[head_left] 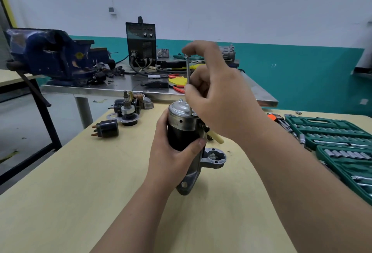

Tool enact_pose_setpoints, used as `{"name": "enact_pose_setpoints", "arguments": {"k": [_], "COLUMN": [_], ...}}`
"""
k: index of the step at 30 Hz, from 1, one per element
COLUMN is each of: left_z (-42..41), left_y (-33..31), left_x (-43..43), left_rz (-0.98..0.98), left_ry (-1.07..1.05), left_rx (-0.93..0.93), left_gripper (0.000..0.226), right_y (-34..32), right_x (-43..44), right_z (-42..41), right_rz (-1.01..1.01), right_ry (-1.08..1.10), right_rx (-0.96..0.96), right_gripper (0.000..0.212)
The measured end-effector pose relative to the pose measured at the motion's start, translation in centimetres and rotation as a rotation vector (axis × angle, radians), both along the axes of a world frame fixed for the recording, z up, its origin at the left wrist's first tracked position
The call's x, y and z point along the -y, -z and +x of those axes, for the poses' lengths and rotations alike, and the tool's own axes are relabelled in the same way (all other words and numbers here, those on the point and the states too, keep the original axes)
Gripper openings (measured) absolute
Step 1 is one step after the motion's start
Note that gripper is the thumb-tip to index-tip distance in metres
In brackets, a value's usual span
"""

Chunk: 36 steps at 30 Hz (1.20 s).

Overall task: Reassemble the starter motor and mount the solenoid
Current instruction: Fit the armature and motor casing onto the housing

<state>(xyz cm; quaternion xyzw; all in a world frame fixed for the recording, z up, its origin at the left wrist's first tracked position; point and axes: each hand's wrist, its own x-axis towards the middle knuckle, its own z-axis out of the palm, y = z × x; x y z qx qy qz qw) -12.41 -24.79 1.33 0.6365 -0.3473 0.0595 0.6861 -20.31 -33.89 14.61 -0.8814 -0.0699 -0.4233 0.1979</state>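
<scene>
The starter motor (pixel 179 132) stands upright on the wooden table (pixel 80 182), black body with a silver end cap on top and a cast nose housing at the bottom. My left hand (pixel 171 156) wraps around its black body. My right hand (pixel 217 95) pinches a long through bolt (pixel 188 75), which stands vertically with its lower end in the end cap's edge. A black solenoid (pixel 106 129) with copper terminals lies on the table to the left. Beside it sit more starter parts (pixel 128 109), including a gasket.
A green socket set (pixel 338 144) lies open on the right, with loose tools near it. Behind the table stands a steel bench (pixel 124 83) carrying a blue vise (pixel 52 55), a welder (pixel 141 43), cables and red-handled pliers.
</scene>
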Motion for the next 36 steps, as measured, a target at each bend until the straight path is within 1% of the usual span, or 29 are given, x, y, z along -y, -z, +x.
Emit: {"name": "enact_pose_setpoints", "arguments": {"k": [3,5,6,8,9,11,13,17,19,21,22,23,24,25,26,27,28,30,31,33,36], "left_z": [0.0,0.1,0.1,0.1,0.0,0.0,0.0,0.3,0.3,0.4,0.5,0.6,0.6,0.7,0.8,0.8,0.9,0.9,0.9,0.9,0.9], "left_y": [-0.1,0.0,0.0,-0.1,-0.1,-0.3,-0.4,-0.2,-0.2,-0.1,-0.1,0.0,0.0,0.1,0.1,0.1,0.1,0.2,0.2,0.2,0.1], "left_x": [0.0,0.0,-0.1,0.0,0.0,0.3,0.4,0.2,0.2,0.2,0.2,0.2,0.2,0.1,0.0,-0.1,-0.3,-0.5,-0.6,-0.7,-0.7], "left_rz": [-0.013,-0.015,-0.020,-0.025,-0.022,-0.010,-0.001,-0.003,-0.003,0.000,0.006,0.013,0.018,0.022,0.023,0.023,0.024,0.021,0.022,0.022,0.031], "left_ry": [0.002,0.006,0.002,-0.009,-0.004,0.013,0.021,0.030,0.044,0.051,0.051,0.048,0.044,0.038,0.032,0.032,0.041,0.064,0.074,0.089,0.112], "left_rx": [-0.009,-0.016,-0.022,-0.038,-0.040,-0.022,-0.010,-0.025,-0.035,-0.039,-0.039,-0.042,-0.049,-0.056,-0.059,-0.058,-0.054,-0.047,-0.047,-0.053,-0.046], "left_gripper": [0.079,0.080,0.081,0.079,0.078,0.078,0.078,0.081,0.081,0.082,0.084,0.086,0.087,0.088,0.089,0.088,0.088,0.087,0.086,0.086,0.085], "right_y": [0.0,-0.1,-0.1,-0.2,-0.3,-0.3,-0.2,-0.3,-1.2,-2.6,-3.1,-3.5,-3.7,-3.4,-2.7,-1.8,-0.9,0.2,0.4,0.3,0.5], "right_x": [-0.7,-1.2,-1.0,-0.5,-0.1,0.3,0.3,0.6,0.2,0.6,1.0,1.7,2.5,3.1,3.5,3.5,3.4,2.9,2.9,2.9,3.1], "right_z": [-0.1,0.0,0.0,0.1,0.2,0.5,0.8,1.0,1.2,1.4,1.3,1.2,0.9,0.7,0.7,0.8,1.1,2.2,2.6,3.0,2.6], "right_rz": [-0.098,-0.117,-0.090,0.051,0.086,0.037,-0.001,0.121,0.179,0.299,0.346,0.339,0.235,0.072,-0.087,-0.191,-0.220,-0.214,-0.205,-0.176,-0.146], "right_ry": [0.121,0.166,0.122,0.006,0.016,0.122,0.136,-0.030,-0.140,-0.287,-0.330,-0.325,-0.244,-0.111,0.014,0.095,0.129,0.114,0.100,0.056,0.007], "right_rx": [0.025,0.033,0.016,-0.028,-0.030,0.014,0.053,0.075,0.142,0.238,0.246,0.197,0.062,-0.165,-0.424,-0.625,-0.729,-0.742,-0.725,-0.712,-0.722], "right_gripper": [0.048,0.047,0.046,0.044,0.044,0.041,0.038,0.033,0.030,0.029,0.029,0.027,0.022,0.025,0.044,0.065,0.078,0.092,0.094,0.091,0.080]}}
